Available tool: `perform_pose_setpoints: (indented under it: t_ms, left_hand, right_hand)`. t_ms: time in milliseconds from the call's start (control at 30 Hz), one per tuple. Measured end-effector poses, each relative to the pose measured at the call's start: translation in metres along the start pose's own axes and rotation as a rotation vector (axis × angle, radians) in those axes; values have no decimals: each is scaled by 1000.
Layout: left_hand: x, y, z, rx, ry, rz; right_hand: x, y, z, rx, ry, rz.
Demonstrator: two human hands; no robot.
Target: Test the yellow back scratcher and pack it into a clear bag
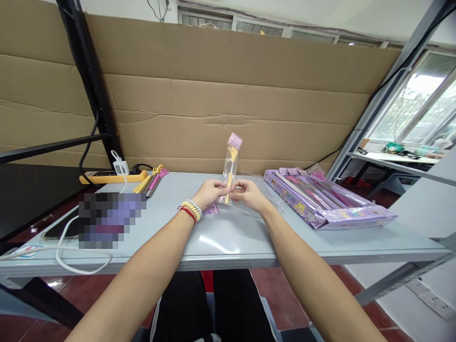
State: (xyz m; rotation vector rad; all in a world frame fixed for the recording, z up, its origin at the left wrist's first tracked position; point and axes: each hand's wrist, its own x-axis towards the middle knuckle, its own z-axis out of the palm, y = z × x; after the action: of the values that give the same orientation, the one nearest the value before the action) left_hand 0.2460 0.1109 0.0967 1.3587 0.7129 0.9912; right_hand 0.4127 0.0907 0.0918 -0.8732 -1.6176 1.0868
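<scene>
A yellow back scratcher (232, 153), its clawed end up, stands nearly upright in a clear plastic sleeve (228, 167) with a purple tab at the top. My left hand (211, 192), with beaded and red bracelets at the wrist, pinches the sleeve's lower part from the left. From the right, my right hand (247, 194) has its fingers closed on the same spot. Under the left hand a small purple card (211, 209) lies on the table, partly hidden. Several loose back scratchers (154, 179), yellow and pink, lie at the table's back left.
An open purple box (295, 204) of wrapped pieces sits on the right of the grey table (228, 242). At left are a yellow power strip (114, 177), a white charger (121, 166), a blurred-out device (110, 218) and a white cable (85, 272). Cardboard (228, 99) walls the back.
</scene>
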Motion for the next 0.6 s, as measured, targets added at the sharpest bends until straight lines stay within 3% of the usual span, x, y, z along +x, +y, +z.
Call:
perform_pose_setpoints:
  t_ms: [200,467,533,600]
  left_hand:
    - [-3,5,1,-14,-2,-65]
    - [-4,4,4,92,-84,-150]
    - [-3,5,4,92,-59,-113]
    - [-1,8,2,82,35,-49]
  right_hand:
    - [2,-1,-3,-64,77,38]
    - [2,1,1,-175,38,-10]
    - [3,3,-4,-269,105,-52]
    - [3,5,-15,-504,289,-32]
